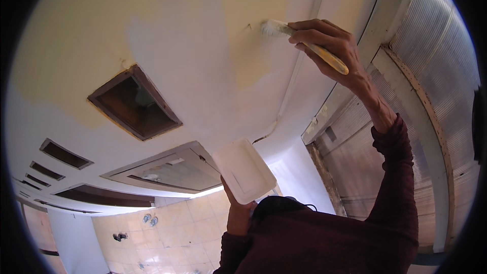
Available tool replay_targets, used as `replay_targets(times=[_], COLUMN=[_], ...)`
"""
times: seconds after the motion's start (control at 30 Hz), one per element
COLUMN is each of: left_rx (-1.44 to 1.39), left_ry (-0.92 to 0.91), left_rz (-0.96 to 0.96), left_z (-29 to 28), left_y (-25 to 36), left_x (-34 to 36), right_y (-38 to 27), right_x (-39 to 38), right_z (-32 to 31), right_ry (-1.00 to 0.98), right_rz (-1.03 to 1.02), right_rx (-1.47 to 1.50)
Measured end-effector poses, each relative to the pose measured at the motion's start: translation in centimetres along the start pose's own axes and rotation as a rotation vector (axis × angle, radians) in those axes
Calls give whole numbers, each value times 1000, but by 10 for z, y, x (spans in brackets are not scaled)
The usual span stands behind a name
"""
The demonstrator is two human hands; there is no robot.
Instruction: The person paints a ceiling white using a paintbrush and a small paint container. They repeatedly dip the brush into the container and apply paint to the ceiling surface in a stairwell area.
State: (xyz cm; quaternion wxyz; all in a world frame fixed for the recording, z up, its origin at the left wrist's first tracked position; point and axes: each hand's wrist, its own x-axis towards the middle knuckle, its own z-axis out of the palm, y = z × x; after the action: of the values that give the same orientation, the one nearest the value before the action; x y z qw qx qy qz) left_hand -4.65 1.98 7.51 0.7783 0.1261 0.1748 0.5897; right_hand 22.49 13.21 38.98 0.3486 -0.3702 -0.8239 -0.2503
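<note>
Raised high at the right, my right hand (329,45) grips a paintbrush (329,60) by its yellow handle. Its pale bristles touch the wall (187,50), at the border between a yellowish patch and white paint. Lower down, my left hand (237,200) holds a white rectangular tray (246,170) from below and along its side. The tray is tilted toward the view and its inside looks white; how much paint it holds I cannot tell. Most of the left hand's fingers are hidden behind the tray. Dark red sleeves cover both arms.
A brown-framed opening (136,102) and several smaller ones (66,153) pierce the wall at left. Below is a door (170,168). Corrugated translucent sheets (436,30) on a white beam (431,122) close off the right. Footwear (150,219) lies on the tiled floor (177,238).
</note>
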Motion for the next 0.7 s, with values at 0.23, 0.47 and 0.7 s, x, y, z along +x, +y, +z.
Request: replay_targets(times=[0.23, 0.47, 0.7], left_rx=[13, -290, -223], left_ry=[-45, 80, 91], left_rz=[12, -183, -153], left_z=[-12, 16, 8], left_y=[-6, 7, 5], left_x=[-2, -5, -8], right_y=[-7, -27, -48], right_x=[-1, -124, -160], right_z=[-7, 88, 100], right_ry=[243, -108, -332], right_rz=[-99, -36, 26], right_rx=[-186, -220, -31])
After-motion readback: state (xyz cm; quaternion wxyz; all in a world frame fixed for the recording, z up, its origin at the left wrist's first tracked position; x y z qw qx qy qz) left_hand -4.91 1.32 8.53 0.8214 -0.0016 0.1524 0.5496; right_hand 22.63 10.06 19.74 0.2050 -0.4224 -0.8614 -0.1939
